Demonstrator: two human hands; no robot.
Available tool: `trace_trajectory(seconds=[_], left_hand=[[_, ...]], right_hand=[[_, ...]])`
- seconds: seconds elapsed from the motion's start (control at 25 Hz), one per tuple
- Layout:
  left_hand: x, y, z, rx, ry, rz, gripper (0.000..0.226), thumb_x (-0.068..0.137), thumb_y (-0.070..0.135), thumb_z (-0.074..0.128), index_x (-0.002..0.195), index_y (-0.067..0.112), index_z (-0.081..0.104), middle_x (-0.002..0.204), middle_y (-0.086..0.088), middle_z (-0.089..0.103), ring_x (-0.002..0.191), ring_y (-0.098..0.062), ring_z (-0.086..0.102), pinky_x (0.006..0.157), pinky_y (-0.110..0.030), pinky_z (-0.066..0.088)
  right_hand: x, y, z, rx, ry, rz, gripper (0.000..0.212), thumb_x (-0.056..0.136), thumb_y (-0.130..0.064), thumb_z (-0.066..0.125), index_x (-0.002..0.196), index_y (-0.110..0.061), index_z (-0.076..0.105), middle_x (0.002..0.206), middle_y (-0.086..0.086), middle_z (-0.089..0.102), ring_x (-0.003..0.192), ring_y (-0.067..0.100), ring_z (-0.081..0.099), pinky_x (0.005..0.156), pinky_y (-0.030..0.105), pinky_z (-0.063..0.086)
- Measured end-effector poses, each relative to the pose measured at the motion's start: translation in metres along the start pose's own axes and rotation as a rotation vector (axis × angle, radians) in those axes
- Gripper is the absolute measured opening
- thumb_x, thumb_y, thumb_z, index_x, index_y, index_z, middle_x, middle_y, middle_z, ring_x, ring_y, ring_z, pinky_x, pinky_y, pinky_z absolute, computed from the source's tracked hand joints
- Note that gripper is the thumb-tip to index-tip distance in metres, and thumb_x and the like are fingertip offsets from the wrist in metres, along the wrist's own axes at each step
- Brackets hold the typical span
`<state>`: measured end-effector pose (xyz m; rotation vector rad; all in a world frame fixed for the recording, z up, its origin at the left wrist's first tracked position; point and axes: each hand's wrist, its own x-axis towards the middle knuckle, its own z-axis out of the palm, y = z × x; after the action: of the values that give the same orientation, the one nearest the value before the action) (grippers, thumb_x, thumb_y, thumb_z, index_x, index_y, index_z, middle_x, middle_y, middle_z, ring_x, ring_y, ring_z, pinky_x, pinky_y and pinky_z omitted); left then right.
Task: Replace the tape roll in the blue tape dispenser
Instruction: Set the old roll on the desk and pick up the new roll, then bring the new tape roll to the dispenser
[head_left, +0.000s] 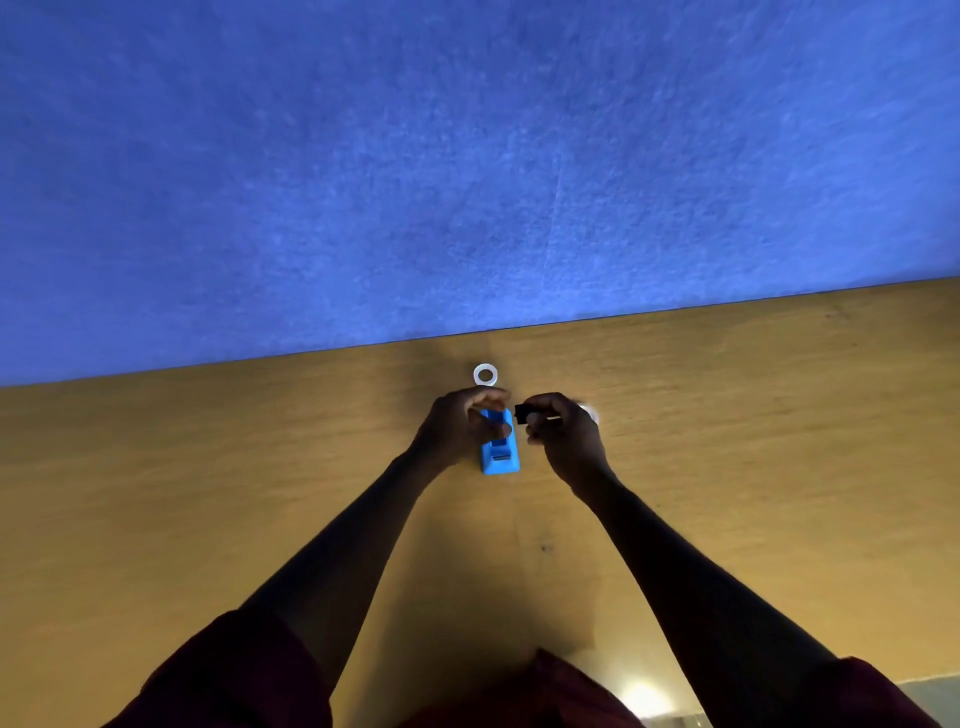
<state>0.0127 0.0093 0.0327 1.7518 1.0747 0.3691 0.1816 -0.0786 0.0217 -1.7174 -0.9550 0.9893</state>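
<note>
Your left hand (462, 426) is curled on the blue tape dispenser (500, 452), mid-table (208, 493). White tape roll (485, 374) lies flat just beyond it. Your right hand (563, 431) pinches a small black part (521, 412), just right of the dispenser.

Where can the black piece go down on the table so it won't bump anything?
Bare wood lies to the left of the left hand and to the right of the right hand holding the black piece. The table is crowded in the middle: the blue dispenser, the white ring by the blue wall.
</note>
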Motion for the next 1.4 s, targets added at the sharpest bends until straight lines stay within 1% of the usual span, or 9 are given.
trace_trajectory(seconds=[0.16, 0.32, 0.52, 0.72, 0.84, 0.92, 1.08, 1.28, 1.4], left_hand=[[-0.011, 0.002, 0.01, -0.025, 0.043, 0.064, 0.043, 0.082, 0.015, 0.081, 0.123, 0.02, 0.069, 0.115, 0.007, 0.073, 0.103, -0.006, 0.069, 0.087, -0.024, 0.057], [-0.016, -0.002, 0.016, 0.019, 0.106, 0.116, 0.034, 0.083, 0.012, 0.079, 0.115, 0.018, 0.072, 0.108, 0.008, 0.074, 0.099, -0.005, 0.069, 0.085, -0.022, 0.057], [-0.011, -0.008, 0.019, 0.048, 0.109, 0.108, 0.027, 0.083, 0.014, 0.079, 0.109, 0.021, 0.072, 0.1, 0.012, 0.073, 0.093, -0.005, 0.07, 0.08, -0.023, 0.058], [-0.007, -0.017, 0.018, 0.054, 0.12, 0.072, 0.026, 0.085, 0.012, 0.077, 0.107, 0.025, 0.071, 0.101, 0.017, 0.071, 0.092, 0.002, 0.068, 0.076, -0.011, 0.051], [-0.004, -0.022, 0.016, 0.05, 0.125, 0.033, 0.027, 0.084, 0.014, 0.076, 0.107, 0.028, 0.072, 0.099, 0.02, 0.071, 0.091, 0.006, 0.067, 0.076, -0.01, 0.05], [-0.003, -0.024, 0.016, 0.062, 0.123, 0.021, 0.027, 0.084, 0.016, 0.075, 0.109, 0.026, 0.072, 0.099, 0.021, 0.071, 0.092, 0.005, 0.066, 0.077, -0.011, 0.051], [0.0, -0.032, 0.012, 0.069, 0.129, 0.005, 0.03, 0.084, 0.016, 0.075, 0.114, 0.017, 0.072, 0.105, 0.012, 0.074, 0.093, -0.001, 0.068, 0.082, -0.019, 0.053], [0.007, -0.038, 0.01, 0.077, 0.128, -0.011, 0.029, 0.085, 0.014, 0.076, 0.113, 0.016, 0.072, 0.102, 0.01, 0.074, 0.084, 0.009, 0.066, 0.074, -0.008, 0.048], [0.011, -0.038, 0.011, 0.082, 0.127, -0.007, 0.029, 0.085, 0.015, 0.077, 0.113, 0.017, 0.072, 0.102, 0.01, 0.073, 0.084, 0.01, 0.065, 0.073, -0.008, 0.049]], right_hand=[[-0.004, -0.002, 0.002, -0.02, -0.035, -0.023, 0.015, 0.094, -0.006, 0.064, 0.106, -0.013, 0.07, 0.096, 0.0, 0.074, 0.085, 0.016, 0.07, 0.076, 0.036, 0.061], [-0.006, -0.001, 0.002, -0.039, -0.062, -0.032, 0.016, 0.092, -0.008, 0.067, 0.103, -0.019, 0.069, 0.095, -0.001, 0.074, 0.082, 0.013, 0.071, 0.071, 0.026, 0.058], [-0.002, 0.003, 0.004, -0.039, -0.071, 0.028, 0.017, 0.089, -0.005, 0.068, 0.105, -0.012, 0.071, 0.096, 0.002, 0.075, 0.087, 0.018, 0.072, 0.077, 0.031, 0.059], [0.009, 0.012, 0.001, -0.256, 0.108, 0.088, 0.031, 0.082, -0.001, 0.074, 0.111, -0.011, 0.068, 0.103, 0.001, 0.068, 0.094, 0.014, 0.064, 0.068, 0.005, 0.045], [0.021, 0.022, -0.012, -0.459, 0.187, 0.128, 0.044, 0.079, -0.003, 0.077, 0.121, -0.008, 0.062, 0.119, 0.011, 0.063, 0.107, 0.026, 0.06, 0.083, 0.028, 0.05], [0.031, 0.03, -0.024, -0.574, 0.171, 0.166, 0.052, 0.079, -0.006, 0.077, 0.127, -0.008, 0.058, 0.127, 0.017, 0.058, 0.115, 0.035, 0.055, 0.091, 0.036, 0.046], [0.049, 0.039, -0.037, -0.734, 0.072, 0.244, 0.053, 0.082, -0.013, 0.073, 0.131, -0.01, 0.053, 0.131, 0.019, 0.051, 0.118, 0.04, 0.048, 0.091, 0.041, 0.044], [0.056, 0.04, -0.036, -0.813, -0.007, 0.167, 0.053, 0.081, -0.012, 0.075, 0.13, -0.008, 0.056, 0.13, 0.018, 0.05, 0.118, 0.038, 0.046, 0.096, 0.045, 0.046], [0.056, 0.042, -0.039, -0.816, 0.004, 0.153, 0.047, 0.083, -0.007, 0.072, 0.128, -0.009, 0.057, 0.13, 0.018, 0.05, 0.116, 0.038, 0.048, 0.094, 0.045, 0.047]])
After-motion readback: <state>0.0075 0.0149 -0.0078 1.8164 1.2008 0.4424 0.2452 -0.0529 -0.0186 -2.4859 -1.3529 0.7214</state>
